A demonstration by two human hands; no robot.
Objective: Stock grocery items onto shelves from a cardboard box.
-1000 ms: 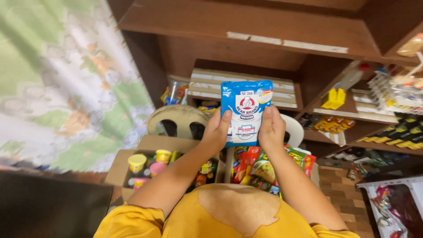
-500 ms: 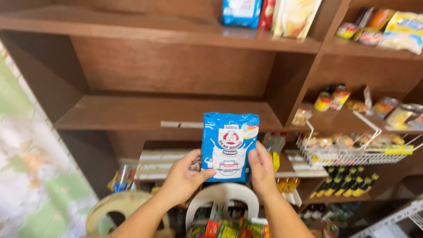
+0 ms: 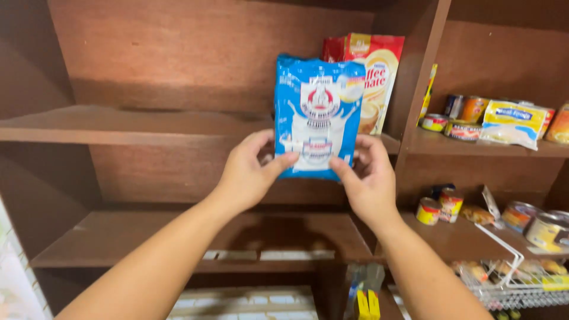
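Wooden shelf unit [image 3: 148, 127]: the upper board is bare across its left span, from 9 to 11 o'clock of the pouch. Blue-and-white pouch [image 3: 317, 115] is held upright, long axis vertical, printed face toward the camera, bottom edge near the shelf's front lip. Red-and-cream pack [image 3: 376, 71] stands just behind it at 1 o'clock. Left hand [image 3: 249, 172] and right hand [image 3: 370, 178] clamp the pouch's lower corners, thumbs on front; the pouch rises above both grips.
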